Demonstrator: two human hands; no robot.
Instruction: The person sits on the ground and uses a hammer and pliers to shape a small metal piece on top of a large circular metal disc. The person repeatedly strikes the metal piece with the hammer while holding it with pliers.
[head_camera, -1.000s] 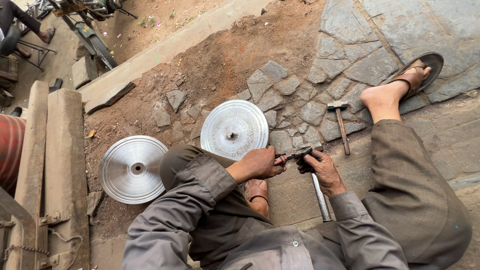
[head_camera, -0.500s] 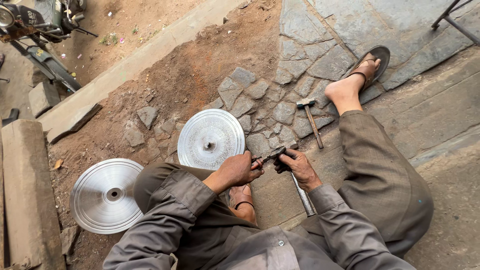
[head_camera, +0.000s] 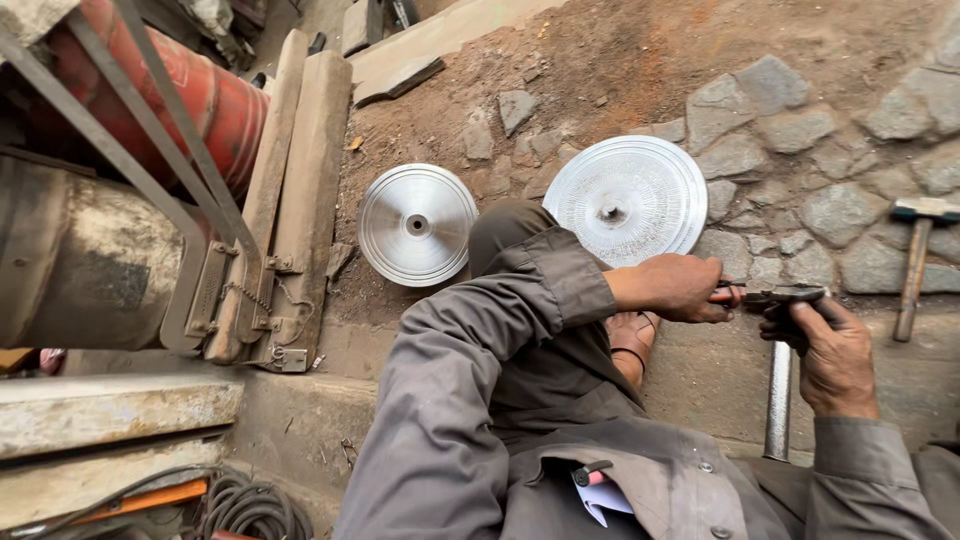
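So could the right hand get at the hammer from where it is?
Probably yes. The hammer lies on the stones just beyond the right hand, with bare ground between them. But that hand is gripping the tool it shares with the left hand, so it would have to let go first.

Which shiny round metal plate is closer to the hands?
The right-hand disc on the stones, just above the left hand. The other disc lies farther left on dirt.

Single view only, head-mounted cam, looking steeply down over wearer's chest and lap, close to both forearms. Left hand sits approx. centre frame, right hand at 4 o'clock. Stone ground fills 12 to 2 o'clock; red drum at 10 o'clock.
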